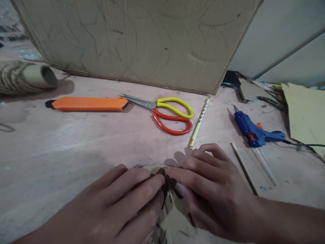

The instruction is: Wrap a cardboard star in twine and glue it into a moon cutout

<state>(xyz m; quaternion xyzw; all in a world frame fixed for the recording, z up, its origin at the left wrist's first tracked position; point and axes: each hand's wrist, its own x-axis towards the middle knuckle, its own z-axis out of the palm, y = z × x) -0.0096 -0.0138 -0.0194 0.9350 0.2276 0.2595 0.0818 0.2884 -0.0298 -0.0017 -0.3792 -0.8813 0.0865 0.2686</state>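
Note:
Low in the head view, a piece of brown cardboard (175, 217) with dark marks lies between my hands and is partly covered by them. My left hand (127, 200) grips it from the left, fingertips bent onto its upper part. From the right, my right hand (213, 183) pinches the same piece, its thumb and forefinger close to my left fingertips. A light green pencil (200, 122) with purple marks lies just beyond my right hand. Past the hands are scissors (157, 110) with one yellow and one red handle.
An orange box cutter (90, 104) lies left of the scissors. On the right are a blue glue gun (254, 127), a thin stick (243, 167) and a cardboard sheet (308, 117). A large cardboard panel (142, 40) stands behind, and a twine roll (25, 77) is at left.

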